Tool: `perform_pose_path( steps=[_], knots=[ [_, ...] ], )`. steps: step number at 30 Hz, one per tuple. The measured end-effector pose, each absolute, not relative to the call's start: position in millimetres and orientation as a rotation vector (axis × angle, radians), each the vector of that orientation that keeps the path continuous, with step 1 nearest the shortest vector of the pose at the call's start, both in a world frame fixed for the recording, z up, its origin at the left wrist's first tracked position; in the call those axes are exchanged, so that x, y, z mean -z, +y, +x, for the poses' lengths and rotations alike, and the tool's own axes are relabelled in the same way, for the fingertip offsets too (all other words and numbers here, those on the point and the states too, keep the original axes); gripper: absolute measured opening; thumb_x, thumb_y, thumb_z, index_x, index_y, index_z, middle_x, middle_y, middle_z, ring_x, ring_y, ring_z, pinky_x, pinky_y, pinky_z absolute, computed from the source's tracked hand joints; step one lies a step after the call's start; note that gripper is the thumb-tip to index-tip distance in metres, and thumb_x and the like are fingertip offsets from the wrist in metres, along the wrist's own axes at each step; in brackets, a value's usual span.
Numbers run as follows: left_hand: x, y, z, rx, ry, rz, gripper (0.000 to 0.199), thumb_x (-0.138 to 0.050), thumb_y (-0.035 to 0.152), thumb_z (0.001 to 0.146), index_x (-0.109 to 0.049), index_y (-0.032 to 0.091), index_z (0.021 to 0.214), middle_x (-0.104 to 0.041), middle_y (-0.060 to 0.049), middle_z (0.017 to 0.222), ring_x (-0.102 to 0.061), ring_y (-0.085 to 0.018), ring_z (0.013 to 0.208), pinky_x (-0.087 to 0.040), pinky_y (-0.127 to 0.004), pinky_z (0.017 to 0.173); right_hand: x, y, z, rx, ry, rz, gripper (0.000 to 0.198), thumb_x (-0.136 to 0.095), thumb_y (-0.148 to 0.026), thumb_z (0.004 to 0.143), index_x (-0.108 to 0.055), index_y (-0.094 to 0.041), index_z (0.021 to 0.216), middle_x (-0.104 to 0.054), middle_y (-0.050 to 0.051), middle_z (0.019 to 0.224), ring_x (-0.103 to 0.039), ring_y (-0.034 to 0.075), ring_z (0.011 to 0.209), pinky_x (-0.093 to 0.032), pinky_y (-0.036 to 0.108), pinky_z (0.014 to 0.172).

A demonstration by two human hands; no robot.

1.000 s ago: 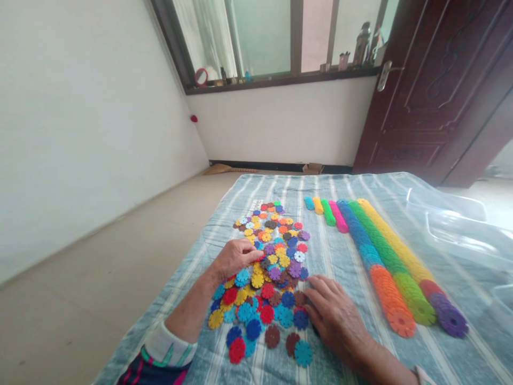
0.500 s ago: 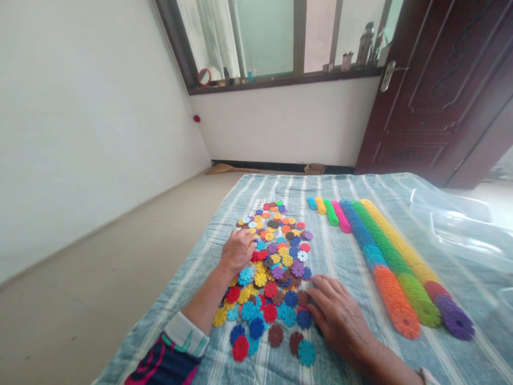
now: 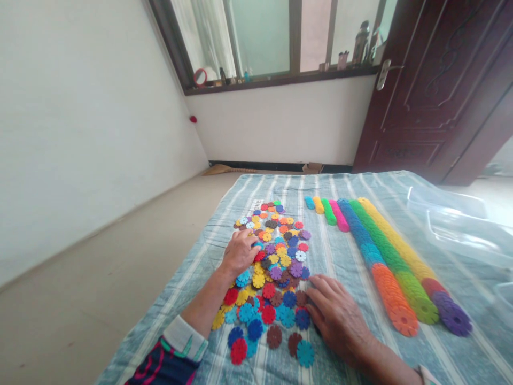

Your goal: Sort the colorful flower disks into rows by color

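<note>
My left hand (image 3: 239, 251) rests fingers-down on the scattered flat plastic flower-shaped discs (image 3: 276, 267) near the striped cloth's (image 3: 328, 256) left edge, pinching none; my right hand (image 3: 339, 318) lies flat and open beside them. The discs look light, stiff and thin: best gripped by their rims.

Left hand (image 3: 239, 251) reached forward, palm down, fingers curled and tucked under, knuckles up. Left forearm bare, running back toward the lower left, with a striped cuff and dark patterned sleeve at the frame's bottom edge. Right hand (image 3: 337, 316) lower and nearer, laid flat, palm down, fingers spread and pointing up-left. Right wrist and forearm angled off to the lower right corner. Hands well apart, neither visibly closed on anything.
</note>
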State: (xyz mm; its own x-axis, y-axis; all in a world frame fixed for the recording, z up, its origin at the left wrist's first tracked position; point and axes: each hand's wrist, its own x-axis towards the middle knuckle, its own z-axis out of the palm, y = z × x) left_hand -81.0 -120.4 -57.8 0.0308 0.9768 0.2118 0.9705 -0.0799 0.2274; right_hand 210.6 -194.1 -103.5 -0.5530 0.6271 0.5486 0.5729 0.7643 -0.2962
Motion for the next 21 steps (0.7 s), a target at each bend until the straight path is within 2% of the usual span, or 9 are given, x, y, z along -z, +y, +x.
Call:
perform_pose_path(
  steps=[4,7,10,13,21],
  knots=[
    [58,-120,-83,-0.600,2.067,2.263,0.016,-0.064,0.023,0.078,-0.074,0.021,0.090,-0.066,-0.009,0.126,-0.057,-0.028,0.117,-0.043,-0.044,0.107,104,-194,210,-0.122,-2.304,-0.901,0.013,-0.052,-0.016,0.094,-0.063,-0.021,0.097,-0.067,0.011,0.112,-0.061,0.029,0.108,-0.055,0.048,0.090],
    [53,-121,-82,-0.713,2.002,2.229,0.008,-0.062,0.020,0.076,-0.070,0.021,0.079,-0.071,-0.007,0.111,-0.061,-0.025,0.109,-0.044,-0.040,0.103,104,-193,209,-0.132,-2.313,-0.902,0.012,-0.053,-0.014,0.093,-0.062,-0.020,0.096,-0.066,0.010,0.111,-0.061,0.029,0.106,-0.055,0.047,0.088],
    [46,-120,-73,-0.742,1.967,2.144,0.011,-0.057,0.021,0.077,-0.065,0.019,0.070,-0.071,-0.003,0.087,-0.064,-0.020,0.090,-0.048,-0.032,0.089,103,-192,208,-0.133,-2.315,-0.894,0.010,-0.055,-0.013,0.092,-0.062,-0.020,0.093,-0.066,0.010,0.110,-0.060,0.029,0.105,-0.055,0.046,0.086],
    [39,-111,-59,-0.680,1.931,2.085,0.015,-0.054,0.023,0.078,-0.063,0.019,0.067,-0.066,0.000,0.073,-0.061,-0.016,0.075,-0.046,-0.027,0.073,101,-192,207,-0.150,-2.317,-0.889,0.009,-0.057,-0.013,0.091,-0.061,-0.021,0.091,-0.066,0.009,0.107,-0.060,0.029,0.101,-0.055,0.044,0.083],
    [30,-78,-32,-0.418,1.961,2.154,0.015,-0.055,0.019,0.074,-0.070,0.019,0.070,-0.067,0.000,0.069,-0.061,-0.016,0.071,-0.040,-0.025,0.067,97,-191,204,-0.164,-2.307,-0.897,0.011,-0.058,-0.009,0.089,-0.060,-0.019,0.089,-0.065,0.008,0.101,-0.059,0.028,0.096,-0.054,0.044,0.081]
  ],
)
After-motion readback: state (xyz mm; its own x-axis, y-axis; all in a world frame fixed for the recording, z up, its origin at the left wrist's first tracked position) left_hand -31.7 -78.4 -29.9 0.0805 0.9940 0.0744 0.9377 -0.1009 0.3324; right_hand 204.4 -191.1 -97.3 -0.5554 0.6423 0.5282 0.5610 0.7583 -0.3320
